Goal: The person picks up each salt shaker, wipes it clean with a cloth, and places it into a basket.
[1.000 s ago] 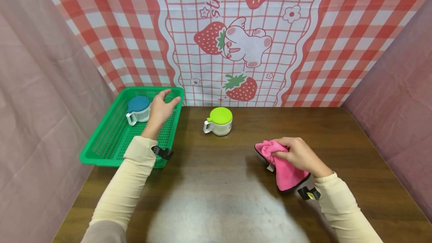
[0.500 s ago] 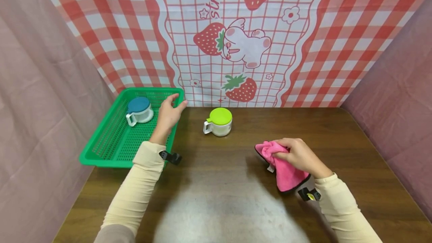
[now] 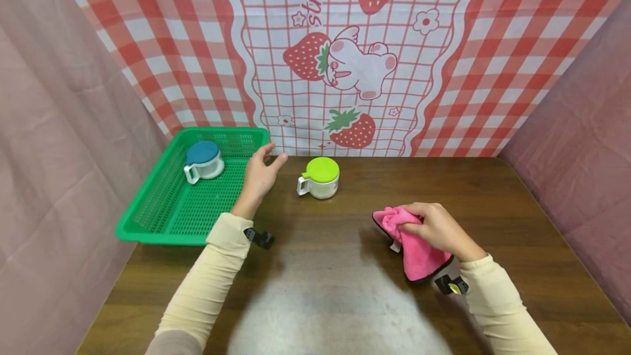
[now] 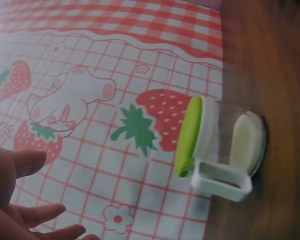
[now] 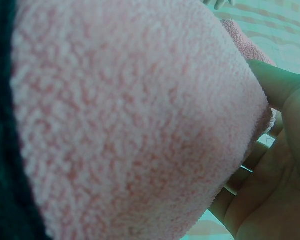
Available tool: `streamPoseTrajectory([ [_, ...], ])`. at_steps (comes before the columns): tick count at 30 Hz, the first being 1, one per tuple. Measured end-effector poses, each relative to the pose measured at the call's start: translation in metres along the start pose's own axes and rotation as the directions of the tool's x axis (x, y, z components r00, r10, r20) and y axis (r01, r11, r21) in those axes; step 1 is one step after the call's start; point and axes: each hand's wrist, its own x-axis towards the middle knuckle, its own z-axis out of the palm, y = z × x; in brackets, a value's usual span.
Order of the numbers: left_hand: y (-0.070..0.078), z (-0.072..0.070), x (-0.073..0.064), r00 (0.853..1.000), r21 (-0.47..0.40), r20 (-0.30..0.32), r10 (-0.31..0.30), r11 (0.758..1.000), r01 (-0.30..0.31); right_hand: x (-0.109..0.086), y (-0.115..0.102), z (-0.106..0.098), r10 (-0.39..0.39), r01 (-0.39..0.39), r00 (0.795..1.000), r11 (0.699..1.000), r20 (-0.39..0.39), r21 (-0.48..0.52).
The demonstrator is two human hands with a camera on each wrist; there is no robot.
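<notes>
My left hand (image 3: 259, 175) holds nothing; its fingers and thumb are spread apart, over the right rim of the green basket in the head view. Just right of it, a clear jar (image 3: 322, 178) with a lime-green lid and a white handle stands upright on the table. The left wrist view shows this lidded jar (image 4: 220, 147) beyond the fingertips. My right hand (image 3: 439, 229) pinches a pink cloth (image 3: 419, 251) with dark edging, bunched at the top and hanging down. In the right wrist view the cloth (image 5: 135, 120) fills most of the picture.
A green plastic basket (image 3: 148, 232) stands at the left of the wooden table (image 3: 320, 289). Inside it, at the back, sits a similar jar (image 3: 204, 160) with a blue lid. A checked strawberry-print cloth (image 3: 197, 43) hangs behind the table, with pink curtains (image 3: 59, 169) at the sides.
My left hand has moved right and slightly towards me, from over the basket to its right rim near the lime-lidded jar. The right hand keeps its place with the pink cloth.
</notes>
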Motion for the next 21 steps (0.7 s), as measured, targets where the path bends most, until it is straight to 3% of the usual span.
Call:
streamPoseTrajectory([
  [8,-0.002,0.016,-0.005,0.999,0.030,-0.007,0.039,0.999,-0.038,0.000,0.000,-0.001,0.004,-0.004,1.000,1.000,-0.003,0.003],
  [21,-0.014,0.039,-0.019,0.997,0.105,-0.053,0.059,0.993,-0.053,-0.002,-0.001,-0.002,0.022,-0.023,0.999,1.000,0.025,0.016],
])
